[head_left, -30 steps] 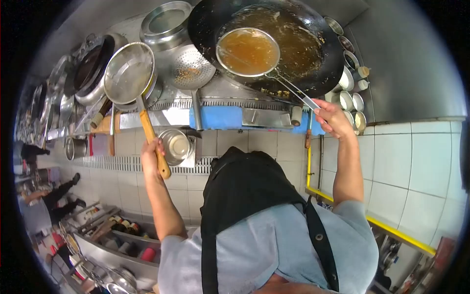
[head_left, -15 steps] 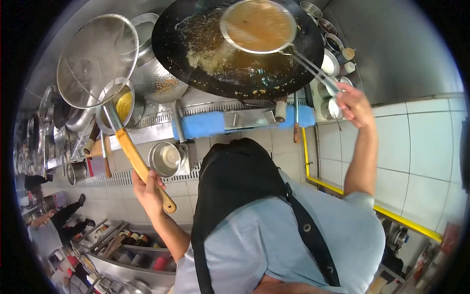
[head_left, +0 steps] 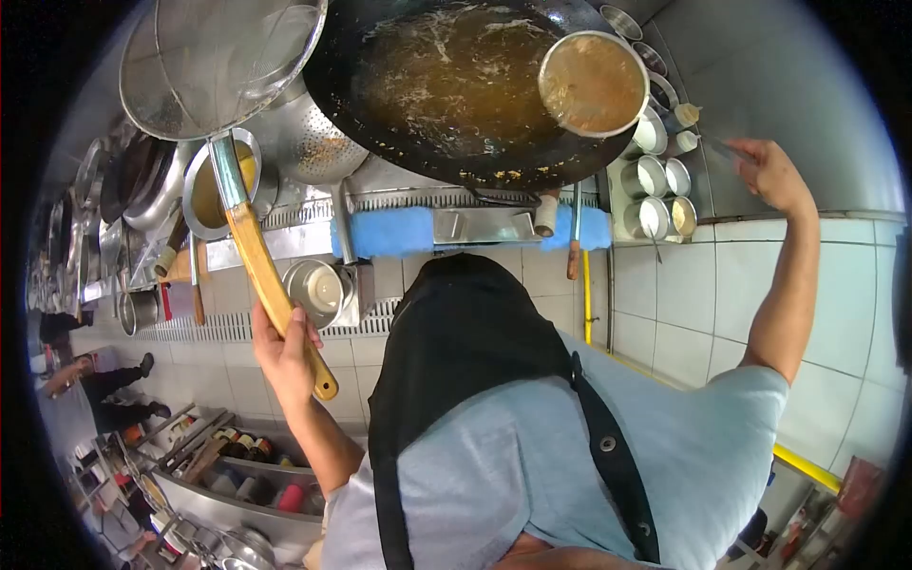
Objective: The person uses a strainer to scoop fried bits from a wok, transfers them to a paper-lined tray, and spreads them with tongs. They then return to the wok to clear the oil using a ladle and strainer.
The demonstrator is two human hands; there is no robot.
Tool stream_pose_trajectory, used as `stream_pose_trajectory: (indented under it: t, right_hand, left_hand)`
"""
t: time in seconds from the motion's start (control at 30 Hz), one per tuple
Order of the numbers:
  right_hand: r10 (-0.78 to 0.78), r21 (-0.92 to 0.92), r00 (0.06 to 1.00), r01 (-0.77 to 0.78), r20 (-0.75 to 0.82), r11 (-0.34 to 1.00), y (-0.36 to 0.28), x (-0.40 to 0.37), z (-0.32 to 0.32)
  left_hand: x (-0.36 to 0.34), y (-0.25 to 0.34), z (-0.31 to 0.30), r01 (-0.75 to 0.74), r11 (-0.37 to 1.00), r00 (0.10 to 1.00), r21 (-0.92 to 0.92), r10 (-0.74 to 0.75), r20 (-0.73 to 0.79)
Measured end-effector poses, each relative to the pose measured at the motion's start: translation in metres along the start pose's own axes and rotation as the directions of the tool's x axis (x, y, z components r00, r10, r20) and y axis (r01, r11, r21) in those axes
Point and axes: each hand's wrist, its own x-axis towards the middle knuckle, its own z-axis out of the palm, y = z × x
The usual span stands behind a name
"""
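My left hand (head_left: 288, 356) is closed round the wooden handle of a large wire skimmer (head_left: 204, 57), whose mesh head is raised at the upper left. My right hand (head_left: 777, 178), arm stretched out to the right, grips the handle of a round fine-mesh strainer (head_left: 594, 84). That strainer overlaps the right side of a big black wok (head_left: 537, 161) in this view and looks brownish inside. Brown oil (head_left: 446, 85) with pale streaks of foam fills the wok. Below the skimmer head are a perforated ladle (head_left: 309, 142) with crumbs in it and a metal bowl (head_left: 204, 204) with something yellow.
Small tins of seasonings (head_left: 649, 176) and squeeze bottles (head_left: 686, 116) stand right of the wok. Blue cloths (head_left: 389, 233) line the stove's front edge. A metal pot (head_left: 318, 293) sits near my left hand. Another person (head_left: 100, 394) is at the far left.
The strainer has moved right across the wok, with my right hand swinging outward. The skimmer head has risen and shifted slightly right. The splashing patch in the oil has thinned to streaks.
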Motion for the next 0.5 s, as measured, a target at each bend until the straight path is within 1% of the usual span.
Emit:
stream_pose_trajectory:
  t: [0.03, 0.1, 0.13, 0.17, 0.23, 0.27, 0.33, 0.37, 0.43, 0.47, 0.5]
  right_hand:
    - [0.0, -0.005, 1.0, 0.0, 0.002, 1.0, -0.004, -0.009, 0.0]
    - [-0.055, 0.044, 0.986, 0.049, 0.159, 0.998, -0.012, -0.022, 0.0]
    - [-0.067, 0.091, 0.975, 0.049, 0.213, 0.995, -0.021, -0.028, 0.003]
    - [-0.067, 0.086, 0.975, 0.05, 0.213, 0.995, -0.033, -0.036, 0.005]
    - [-0.095, 0.187, 0.963, 0.048, 0.252, 0.981, -0.057, -0.052, 0.012]
    - [-0.092, 0.185, 0.963, 0.046, 0.252, 0.982, -0.062, -0.055, 0.016]
    - [-0.151, 0.338, 0.934, 0.035, 0.325, 0.94, -0.07, -0.056, 0.028]
    - [-0.154, 0.332, 0.934, 0.04, 0.323, 0.942, -0.076, -0.058, 0.033]
    - [-0.138, 0.452, 0.921, -0.045, 0.364, 0.891, -0.086, -0.062, 0.049]
    - [-0.176, 0.504, 0.916, -0.033, 0.362, 0.863, -0.086, -0.059, 0.063]
    - [-0.182, 0.503, 0.915, -0.026, 0.36, 0.864, -0.091, -0.055, 0.077]
  left_hand:
    - [0.0, 0.0, -0.001, -0.018, 1.0, 1.0, -0.001, 0.018, 0.012]
    - [-0.001, 0.001, -0.003, -0.034, 0.999, 0.999, -0.007, 0.034, 0.02]
    - [-0.002, 0.003, -0.003, -0.039, 0.999, 0.999, -0.007, 0.04, 0.021]
    - [-0.003, 0.005, -0.004, -0.046, 0.999, 0.999, -0.007, 0.047, 0.022]
    - [-0.004, 0.009, -0.005, -0.043, 0.999, 0.999, -0.012, 0.043, 0.033]
    - [-0.003, 0.012, -0.006, -0.043, 0.999, 0.998, -0.014, 0.043, 0.048]
    - [-0.003, 0.014, -0.004, -0.055, 0.998, 0.998, -0.033, 0.057, 0.035]
    - [-0.004, 0.015, -0.005, -0.066, 0.997, 0.998, -0.047, 0.067, 0.021]
    - [-0.006, 0.016, -0.005, -0.069, 0.995, 0.997, -0.066, 0.07, 0.011]
    - [-0.006, 0.016, -0.006, -0.072, 0.994, 0.997, -0.08, 0.073, 0.008]
    - [-0.006, 0.015, -0.007, -0.077, 0.994, 0.997, -0.081, 0.077, 0.001]
